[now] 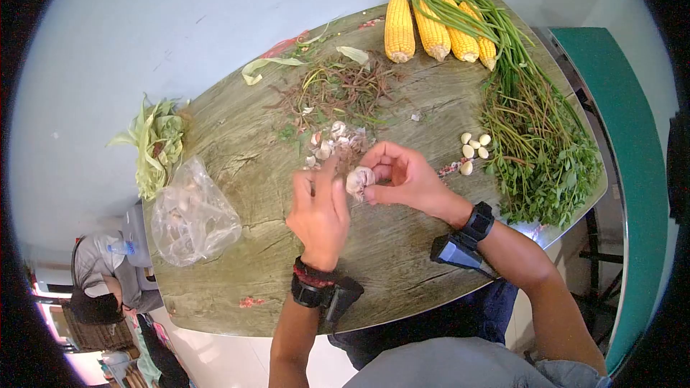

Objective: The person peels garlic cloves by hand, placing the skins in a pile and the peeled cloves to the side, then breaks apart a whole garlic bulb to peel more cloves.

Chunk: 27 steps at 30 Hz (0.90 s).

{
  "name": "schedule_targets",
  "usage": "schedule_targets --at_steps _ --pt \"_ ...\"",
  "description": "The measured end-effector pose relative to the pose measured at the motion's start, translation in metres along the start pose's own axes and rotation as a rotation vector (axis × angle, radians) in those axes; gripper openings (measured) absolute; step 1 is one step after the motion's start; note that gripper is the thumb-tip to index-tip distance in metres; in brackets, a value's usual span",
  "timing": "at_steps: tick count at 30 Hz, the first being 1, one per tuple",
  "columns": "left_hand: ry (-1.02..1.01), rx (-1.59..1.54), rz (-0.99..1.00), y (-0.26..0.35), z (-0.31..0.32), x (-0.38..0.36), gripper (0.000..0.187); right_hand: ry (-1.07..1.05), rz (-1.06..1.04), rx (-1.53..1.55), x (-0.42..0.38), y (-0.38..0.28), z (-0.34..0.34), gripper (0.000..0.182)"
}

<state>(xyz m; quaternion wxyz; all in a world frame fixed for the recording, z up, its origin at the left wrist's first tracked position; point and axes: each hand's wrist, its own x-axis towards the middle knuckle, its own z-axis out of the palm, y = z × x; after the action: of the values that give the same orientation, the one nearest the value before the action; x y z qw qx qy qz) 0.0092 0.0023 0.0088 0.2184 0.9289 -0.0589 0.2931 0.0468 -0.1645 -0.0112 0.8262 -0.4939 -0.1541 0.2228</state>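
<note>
One garlic bulb (357, 181) is pinched in the right hand (406, 181) over the tabletop (266, 259); the left hand (318, 212) curls at its 8 o'clock, any grip unclear. From the bulb, six peeled cloves (466, 168) lie toward 2:30, corn ears (399, 29) toward 1.

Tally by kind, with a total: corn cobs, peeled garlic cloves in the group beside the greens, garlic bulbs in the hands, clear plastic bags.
Corn cobs: 4
Peeled garlic cloves: 6
Garlic bulb, in the right hand: 1
Clear plastic bag: 1
Total: 12
</note>
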Motion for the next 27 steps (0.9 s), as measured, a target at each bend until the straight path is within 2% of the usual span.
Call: schedule_targets --at_steps 3,8,11,14,18,21,23,24,27 --pt "-0.007 -0.227 -0.052 -0.01 0.002 -0.01 0.015 0.03 -0.013 -0.027 0.0 -0.001 0.004 0.034" --pt "-0.265 -0.31 -0.086 -0.011 0.008 -0.011 0.013 0.013 -0.034 -0.396 -0.003 0.007 -0.002 0.032" --pt "-0.301 -0.453 -0.071 -0.02 0.011 -0.015 0.017 -0.035 -0.055 -0.339 -0.005 0.002 0.002 0.028" --pt "-0.306 -0.574 -0.09 -0.018 0.007 -0.015 0.022 -0.13 -0.169 -0.398 -0.004 0.001 -0.001 0.027" --pt "-0.286 -0.784 -0.212 -0.016 0.008 -0.015 0.022 -0.146 -0.03 -0.215 -0.005 0.001 -0.002 0.028" --pt "-0.231 -0.779 -0.292 -0.011 0.006 -0.012 0.017 -0.119 0.04 0.035 -0.003 0.001 0.0 0.031" --pt "-0.159 -0.724 -0.229 -0.018 0.011 -0.016 0.016 -0.1 0.144 0.158 -0.003 -0.009 -0.001 0.033" --pt "-0.123 -0.696 -0.198 -0.019 0.012 -0.016 0.017 -0.099 0.139 0.139 -0.002 -0.009 -0.001 0.033" --pt "-0.236 -0.501 -0.066 -0.01 0.01 -0.015 0.026 -0.102 0.086 0.081 -0.001 -0.001 -0.004 0.031"
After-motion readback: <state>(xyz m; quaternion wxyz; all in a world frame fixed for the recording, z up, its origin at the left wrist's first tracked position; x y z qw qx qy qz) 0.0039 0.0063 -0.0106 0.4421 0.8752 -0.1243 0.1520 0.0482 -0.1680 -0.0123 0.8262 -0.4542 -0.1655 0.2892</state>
